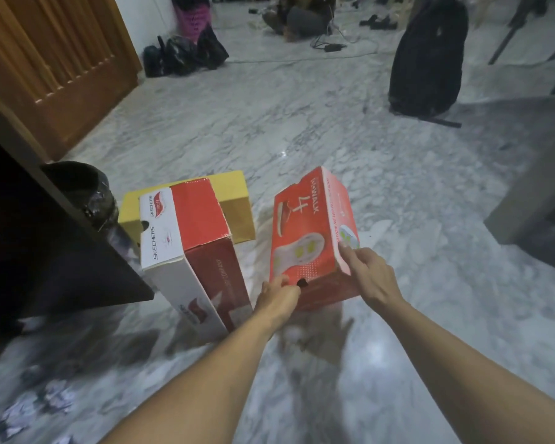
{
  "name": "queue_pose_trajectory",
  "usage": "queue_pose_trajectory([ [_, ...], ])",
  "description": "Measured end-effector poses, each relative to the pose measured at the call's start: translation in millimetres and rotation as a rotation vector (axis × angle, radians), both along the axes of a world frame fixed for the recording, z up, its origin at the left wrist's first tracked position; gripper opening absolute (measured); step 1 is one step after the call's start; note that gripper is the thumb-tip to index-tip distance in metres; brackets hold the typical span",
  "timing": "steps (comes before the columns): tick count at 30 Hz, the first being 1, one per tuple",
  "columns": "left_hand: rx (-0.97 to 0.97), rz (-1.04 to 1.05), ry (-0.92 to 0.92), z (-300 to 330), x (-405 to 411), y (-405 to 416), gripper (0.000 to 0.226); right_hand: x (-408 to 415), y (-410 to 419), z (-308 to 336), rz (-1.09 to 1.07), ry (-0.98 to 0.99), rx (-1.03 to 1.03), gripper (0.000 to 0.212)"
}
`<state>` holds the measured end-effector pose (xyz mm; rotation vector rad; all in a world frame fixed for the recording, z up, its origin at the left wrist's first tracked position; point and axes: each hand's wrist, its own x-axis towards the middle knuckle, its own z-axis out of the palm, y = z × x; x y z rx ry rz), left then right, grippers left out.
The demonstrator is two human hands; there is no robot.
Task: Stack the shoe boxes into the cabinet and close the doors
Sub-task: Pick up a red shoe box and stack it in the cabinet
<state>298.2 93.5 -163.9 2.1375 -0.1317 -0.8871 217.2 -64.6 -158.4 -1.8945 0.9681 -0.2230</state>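
Both hands are on the orange shoe box (308,232), which is tipped up at an angle over the marble floor (302,123), its printed lid facing the camera with a big "4" and a shoe sole on it. The left hand (277,299) grips the box's near lower edge, fingers curled by the small dark finger hole. The right hand (370,277) clasps the near right corner, forefinger stretched up along the side, the rest of the fingers wrapped round the edge.

Just left of the orange box, close but apart from it, stands the red and white Skechers box (186,248), long side running away from the camera, brand name on its white end. Behind that one, and touching it, lies a yellow box (234,197) flat on the floor.

Further left of the orange box comes the dark cabinet door (61,238), swung open, its edge slanting across the view. A black plastic bag (87,193) sits just behind that door, beside the yellow box.

Far beyond the orange box, a black backpack (426,56) stands upright on the floor, well apart. At the top left rises a wooden door (55,59), with dark bags (183,54) at its foot, and a person sits on the floor in the distance, blurred.
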Motion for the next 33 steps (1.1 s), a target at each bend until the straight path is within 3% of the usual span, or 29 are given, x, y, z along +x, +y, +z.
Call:
queue_pose_trajectory([
  [3, -0.074, 0.047, 0.033, -5, 3, -2, 0.038, -1, -1, -4, -0.043, 0.011, -0.027, 0.070],
  [7, -0.120, 0.054, 0.092, -5, 1, -6, 0.055, -9, -11, -13, -0.109, 0.059, -0.081, 0.039],
  [9, -0.119, 0.024, 0.106, -3, -6, -10, 0.072, -13, -17, -21, -0.136, 0.116, -0.096, 0.031],
  [11, -0.100, -0.015, 0.111, 0, -17, -17, 0.070, -15, -22, -29, -0.172, 0.200, -0.120, 0.028],
  [14, -0.130, -0.136, 0.190, -1, -33, -25, 0.030, -16, -30, -36, -0.179, 0.357, -0.176, 0.059],
  [17, -0.077, -0.298, 0.282, -8, -44, -28, 0.018, -21, -30, -36, -0.178, 0.513, -0.246, 0.097],
  [20, -0.046, -0.288, 0.199, -20, -42, -28, 0.025, -28, -29, -37, -0.104, 0.574, -0.272, 0.111],
  [24, -0.002, -0.172, 0.043, -24, -22, -28, 0.056, -39, -54, -35, 0.018, 0.628, -0.266, 0.110],
  [29, -0.020, -0.065, -0.130, -15, 2, -38, 0.062, -62, -85, -24, 0.188, 0.709, -0.257, 0.103],
  [33, -0.016, -0.012, -0.171, -12, 11, -45, 0.063, -87, -117, -20, 0.259, 0.695, -0.231, 0.125],
])
